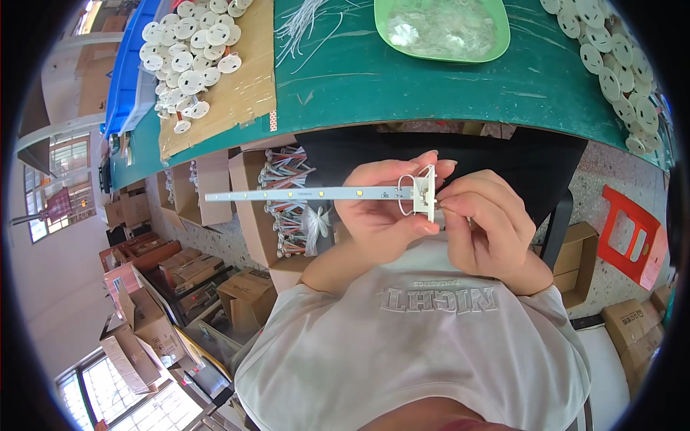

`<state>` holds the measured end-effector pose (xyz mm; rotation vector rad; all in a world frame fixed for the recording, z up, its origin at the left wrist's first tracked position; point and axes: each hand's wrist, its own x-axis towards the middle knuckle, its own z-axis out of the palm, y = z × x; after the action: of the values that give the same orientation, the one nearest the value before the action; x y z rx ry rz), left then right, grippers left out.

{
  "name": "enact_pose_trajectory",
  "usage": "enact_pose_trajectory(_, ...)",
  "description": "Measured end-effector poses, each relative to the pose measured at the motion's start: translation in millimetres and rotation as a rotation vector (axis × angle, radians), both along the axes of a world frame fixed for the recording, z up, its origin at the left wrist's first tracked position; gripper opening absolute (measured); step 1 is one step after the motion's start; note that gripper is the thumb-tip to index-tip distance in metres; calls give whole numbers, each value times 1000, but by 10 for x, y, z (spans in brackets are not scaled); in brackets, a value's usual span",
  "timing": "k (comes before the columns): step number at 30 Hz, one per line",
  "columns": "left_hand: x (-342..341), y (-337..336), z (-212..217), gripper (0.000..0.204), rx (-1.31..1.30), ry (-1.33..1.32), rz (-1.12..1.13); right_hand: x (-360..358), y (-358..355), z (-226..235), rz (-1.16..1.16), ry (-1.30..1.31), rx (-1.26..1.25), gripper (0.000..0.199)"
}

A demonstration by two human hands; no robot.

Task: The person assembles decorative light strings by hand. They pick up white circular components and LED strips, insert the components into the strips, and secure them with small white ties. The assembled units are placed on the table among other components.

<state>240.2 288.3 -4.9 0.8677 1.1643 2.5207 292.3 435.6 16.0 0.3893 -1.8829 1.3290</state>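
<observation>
A narrow LED strip (pixel 302 193) with small yellow chips lies level in front of my chest. At its right end sits a white plastic end cap (pixel 429 192), seen edge-on, with thin white wires (pixel 400 200) looping from it to the strip. My left hand (pixel 374 224) is closed around this end, fingers above the cap and thumb below. At the cap's outer face, my right hand (pixel 492 224) makes a pinch with thumb and forefinger. Whatever lies between those fingertips is too small to make out.
A green table (pixel 330 93) spans the front. It bears piled white round caps (pixel 190 54) on cardboard, white wires (pixel 302 29) and a light green tray (pixel 442 54) of clear bits. More round caps (pixel 611 61) lie right. Below, a box holds finished-looking strips (pixel 284 201); a red stool (pixel 632 233) stands right.
</observation>
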Motion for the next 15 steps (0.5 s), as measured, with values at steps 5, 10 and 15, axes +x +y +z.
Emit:
enact_pose_trajectory(5, 45, -5, -46, 63, 16, -6, -11, -13, -66, -3, -40, 66, 16, 24)
enact_pose_trajectory(10, 64, 15, -94, 64, 62, -15, -10, -19, -100, -43, -57, 74, 15, 23)
enact_pose_trajectory(15, 70, 1, -38, 65, 53, 15, -31, -11, -90, -32, -61, 74, 36, 24)
